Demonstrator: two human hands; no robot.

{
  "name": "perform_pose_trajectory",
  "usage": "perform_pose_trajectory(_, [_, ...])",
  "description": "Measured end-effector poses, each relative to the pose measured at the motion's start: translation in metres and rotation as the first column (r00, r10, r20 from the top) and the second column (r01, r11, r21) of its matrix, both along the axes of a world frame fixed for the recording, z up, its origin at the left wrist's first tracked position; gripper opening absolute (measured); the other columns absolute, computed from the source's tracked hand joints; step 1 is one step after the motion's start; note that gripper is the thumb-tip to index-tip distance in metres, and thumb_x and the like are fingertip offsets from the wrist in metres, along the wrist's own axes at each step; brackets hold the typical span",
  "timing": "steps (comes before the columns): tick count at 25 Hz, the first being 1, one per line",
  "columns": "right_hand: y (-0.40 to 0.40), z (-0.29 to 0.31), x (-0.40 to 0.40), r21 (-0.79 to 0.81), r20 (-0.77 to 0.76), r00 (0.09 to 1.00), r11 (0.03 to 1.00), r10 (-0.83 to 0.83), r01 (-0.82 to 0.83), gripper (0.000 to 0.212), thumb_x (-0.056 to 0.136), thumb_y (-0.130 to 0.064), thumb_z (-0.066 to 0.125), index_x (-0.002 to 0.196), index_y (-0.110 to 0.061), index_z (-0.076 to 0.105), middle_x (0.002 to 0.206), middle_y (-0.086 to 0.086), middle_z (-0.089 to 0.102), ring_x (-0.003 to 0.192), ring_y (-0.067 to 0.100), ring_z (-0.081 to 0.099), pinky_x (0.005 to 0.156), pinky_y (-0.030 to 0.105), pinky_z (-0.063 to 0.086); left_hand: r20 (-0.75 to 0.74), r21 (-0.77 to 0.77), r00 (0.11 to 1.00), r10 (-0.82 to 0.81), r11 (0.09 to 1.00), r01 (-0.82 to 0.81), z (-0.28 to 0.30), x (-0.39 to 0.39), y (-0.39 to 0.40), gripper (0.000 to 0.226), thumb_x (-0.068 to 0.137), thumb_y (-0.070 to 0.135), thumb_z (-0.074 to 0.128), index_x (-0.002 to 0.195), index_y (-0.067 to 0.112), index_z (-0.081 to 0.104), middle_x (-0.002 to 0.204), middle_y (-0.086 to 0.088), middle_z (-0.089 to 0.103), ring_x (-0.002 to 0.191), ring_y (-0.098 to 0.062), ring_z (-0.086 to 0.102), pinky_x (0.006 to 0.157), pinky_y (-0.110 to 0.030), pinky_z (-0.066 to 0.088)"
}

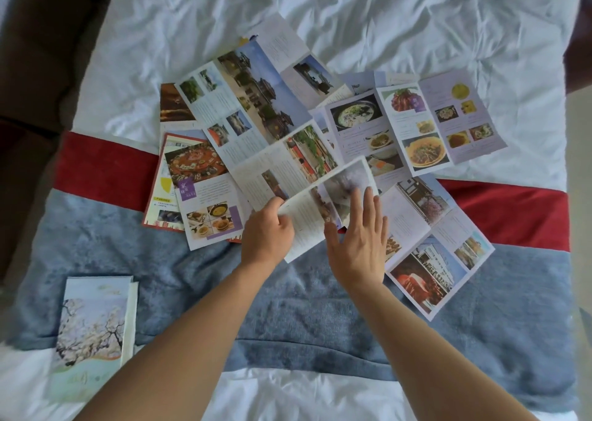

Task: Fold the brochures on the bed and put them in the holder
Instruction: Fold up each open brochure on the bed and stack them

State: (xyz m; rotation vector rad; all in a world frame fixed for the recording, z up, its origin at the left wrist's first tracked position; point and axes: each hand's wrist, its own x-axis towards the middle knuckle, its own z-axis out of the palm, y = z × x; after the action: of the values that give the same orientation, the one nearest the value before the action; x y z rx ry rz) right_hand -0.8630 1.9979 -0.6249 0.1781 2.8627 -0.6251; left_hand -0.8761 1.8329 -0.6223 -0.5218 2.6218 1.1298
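Where glossy brochure (315, 215) creases: left hand (267, 233) pinching its edge, right hand (358, 244) flat (fingers spread).

Unfolded brochures (320, 126) lie scattered, overlapping, across a white bed (416, 20) with a red-and-grey runner (105, 167). The left hand (267, 233) pinches the edge of one partly folded brochure (323, 203) — the right hand (358, 241) presses flat on it, fingers spread. A blossom-printed holder (93, 334) lies at lower left.

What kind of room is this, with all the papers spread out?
Probably a bedroom, maybe in a hotel. There's a bed with a rumpled white sheet, a red and grey-blue runner across it, and travel brochures of sights and food scattered on top.
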Motion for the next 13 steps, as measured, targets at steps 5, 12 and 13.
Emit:
perform_pose_trajectory(5, [-0.005, -0.021, 0.001, 0.058, 0.185, 0.970, 0.984, 0.157, -0.171, 0.074, 0.098, -0.046, 0.052, 0.158, -0.024, 0.015, 0.169, 0.007, 0.002, 0.155, 0.028, -0.001, 0.124, 0.052, 0.013, -0.006, -0.144, 1.000, -0.005, 0.990, 0.004, -0.020, -0.007, -0.024, 0.031, 0.092, 0.007, 0.050, 0.122, 0.014, 0.055, 0.107, -0.010, 0.067, 0.090, -0.028, 0.062, 0.058, -0.036, 0.045])
perform_pose_trajectory(12, [-0.022, -0.028, -0.008, -0.107, 0.121, 0.991, 0.992, -0.059, 0.073, 0.075, 0.095, -0.047, 0.053, 0.156, -0.024, 0.014, 0.168, 0.001, 0.000, 0.146, 0.036, 0.030, 0.106, 0.057, 0.044, 0.006, -0.074, 0.994, -0.110, 0.991, 0.110, -0.043, -0.002, -0.033, 0.057, 0.092, 0.032, 0.066, 0.141, 0.014, 0.044, 0.135, -0.006, 0.054, 0.121, -0.024, 0.050, 0.098, -0.039, 0.048])
perform_pose_trajectory(13, [-0.024, -0.027, -0.011, -0.157, 0.112, 0.982, 0.973, -0.152, 0.168, 0.074, 0.096, -0.050, 0.048, 0.156, -0.024, 0.014, 0.167, -0.001, 0.003, 0.143, 0.034, 0.036, 0.099, 0.055, 0.049, 0.014, -0.021, 0.995, -0.097, 0.995, 0.098, -0.044, -0.002, -0.030, 0.055, 0.091, 0.034, 0.067, 0.138, 0.015, 0.046, 0.132, -0.004, 0.056, 0.119, -0.022, 0.052, 0.097, -0.036, 0.048])
